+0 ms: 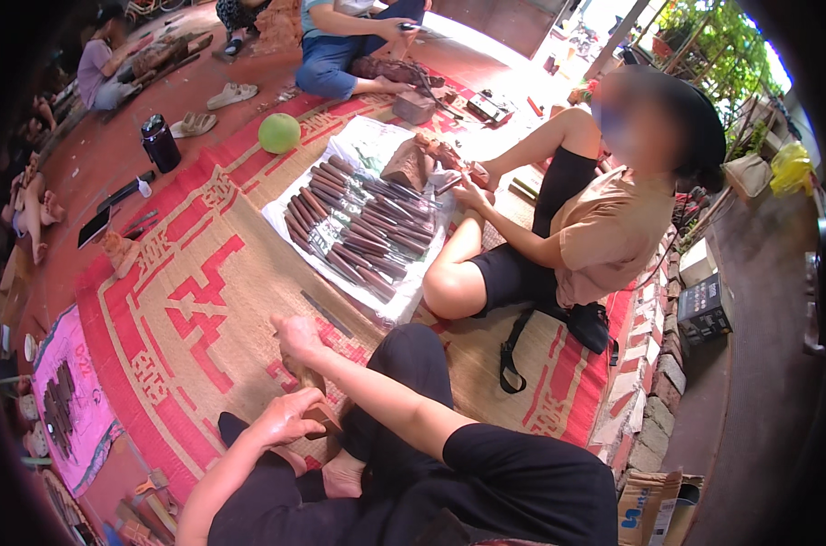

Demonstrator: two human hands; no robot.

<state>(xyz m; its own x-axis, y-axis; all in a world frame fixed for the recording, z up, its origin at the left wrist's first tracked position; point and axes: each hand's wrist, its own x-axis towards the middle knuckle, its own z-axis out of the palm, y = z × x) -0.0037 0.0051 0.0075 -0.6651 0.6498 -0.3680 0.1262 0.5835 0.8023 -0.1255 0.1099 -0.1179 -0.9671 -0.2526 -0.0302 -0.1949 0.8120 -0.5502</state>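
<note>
While the far left edge is dim and curved, a pink cloth shows at lower left with a group of dark, slender tools on it. Further up, a small wooden figure sits at the border of a red and beige mat, and a dark flask stands upright at upper left. Next, a green ball-like object rests on the mat's patterned edge near the upper centre.

At lower centre-left, the left hand has its fingers closed around a brown wooden block, which lies just above the person's bare foot. Just above it, the right hand has its fingers bent; a brown wooden length shows between the two hands, but I cannot tell whether the right fingers grip it.

Right of these, a dark flat strip lies on the mat below a white sheet in the upper centre, which bears rows of wood-handled tools. Beside it, a co-worker in a tan shirt sits at upper right, hands near a reddish carved piece. At the right, a dark box stands beyond a brick edging.
</note>
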